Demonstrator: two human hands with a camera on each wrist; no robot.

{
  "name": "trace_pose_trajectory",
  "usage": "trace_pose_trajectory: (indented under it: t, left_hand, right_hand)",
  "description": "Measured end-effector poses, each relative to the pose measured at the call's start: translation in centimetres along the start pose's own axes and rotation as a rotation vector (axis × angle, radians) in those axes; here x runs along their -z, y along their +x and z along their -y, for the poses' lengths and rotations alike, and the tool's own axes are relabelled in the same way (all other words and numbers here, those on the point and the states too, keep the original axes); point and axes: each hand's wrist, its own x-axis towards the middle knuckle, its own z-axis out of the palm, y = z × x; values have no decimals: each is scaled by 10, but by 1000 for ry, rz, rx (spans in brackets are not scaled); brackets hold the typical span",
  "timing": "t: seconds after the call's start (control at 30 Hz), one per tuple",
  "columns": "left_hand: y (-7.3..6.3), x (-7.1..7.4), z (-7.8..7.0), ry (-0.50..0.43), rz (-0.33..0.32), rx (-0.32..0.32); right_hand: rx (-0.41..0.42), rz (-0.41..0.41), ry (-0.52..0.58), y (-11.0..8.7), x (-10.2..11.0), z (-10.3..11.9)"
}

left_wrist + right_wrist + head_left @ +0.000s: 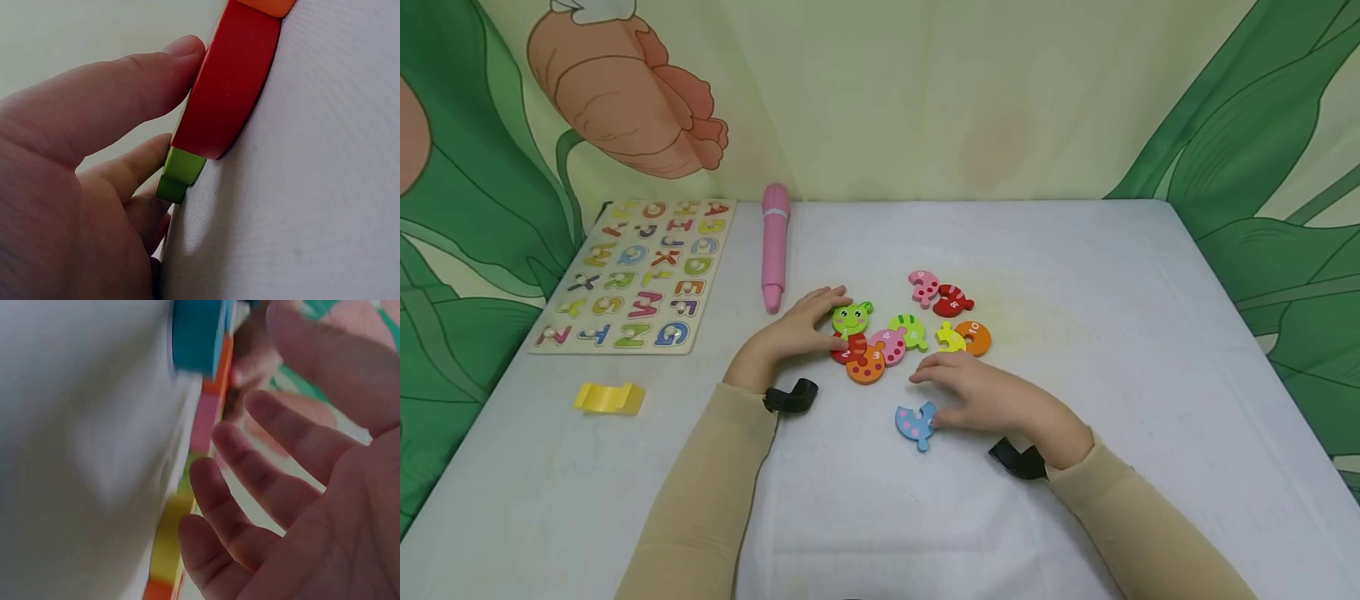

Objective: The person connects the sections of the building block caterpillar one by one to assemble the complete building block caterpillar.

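My left hand point(786, 337) lies at the left end of a joined row of puzzle pieces, thumb on the red piece point(844, 357) and fingers beside the green smiling head point(852, 322). From there the row runs through an orange piece point(867, 371), a pink piece point(895, 343) and a green striped piece point(912, 328). Over the cloth, my right hand point(1000, 396) has its fingers loosely spread, thumb by the blue spotted piece point(912, 427). In the right wrist view, the thumb looks apart from the blue piece point(197, 337). A yellow piece point(949, 338) touches an orange piece point(978, 338).
Behind the row lie a pink piece point(922, 287) and a red piece point(952, 302). A pink pen-shaped object point(775, 250) lies farther back, right of an alphabet board point(703, 292). A yellow block point(610, 399) sits at the left. Printed curtains point(1000, 100) border the white table point(1150, 333).
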Motion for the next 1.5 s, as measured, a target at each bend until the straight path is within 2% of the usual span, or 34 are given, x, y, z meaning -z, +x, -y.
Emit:
trace_pose_trajectory:
  t: [0.13,0.23,0.6,0.8,0.93,1.03,1.23,1.4,1.5]
  left_hand:
    - [2,0,1,12,-1,-1]
    - [2,0,1,12,-3,1]
    - [2,-2,3,8,-3,-5]
    - [3,-3,5,12,-10,-6]
    - [3,-2,4,5,-6,-5]
    - [2,-2,2,1,-5,-2]
    - [1,-2,3,2,-6,1]
    - [2,-2,4,7,-7,-4]
    - [2,-2,3,7,-6,-5]
  right_hand:
    - [4,75,-5,2,-11,8]
    - [-1,85,-28,4,-16,11]
    - [46,-12,-53,2,-17,8]
    - [36,-15,-54,4,-19,6]
    - [31,-47,-44,7,-20,5]
    - [20,-99,19,8,-18,4]
    - [-18,-241,213,12,-15,-1]
    - [-123,-278,356,15,-13,-7]
    - [-158,-283,424,16,-13,-11]
